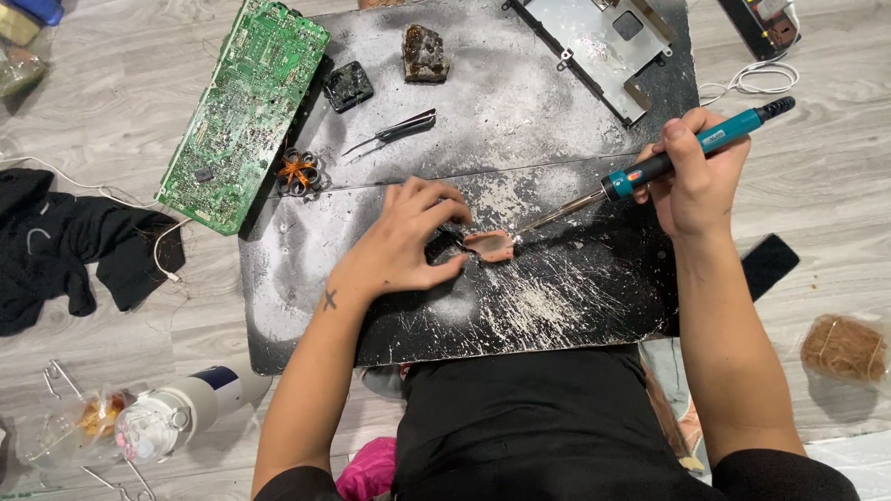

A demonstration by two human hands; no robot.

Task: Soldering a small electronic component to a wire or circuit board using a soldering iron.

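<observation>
My left hand [408, 241] rests on a scorched black work board [464, 306], its thumb and fingers pinching a small pinkish-brown piece [490, 246] flat against the surface. My right hand [696, 181] grips a teal and black soldering iron [687, 153] like a pen. The iron's metal tip [529, 227] touches the right edge of the small piece.
On the board lie black tweezers [394, 132], a copper-wound coil part [299, 173], a small black square part [348, 85], a dark burnt block [424, 53] and a metal plate [603, 46]. A green circuit board [243, 116] overhangs the left edge. Black cloth [65, 241], a bottle [176, 413] and a phone [768, 264] lie on the floor.
</observation>
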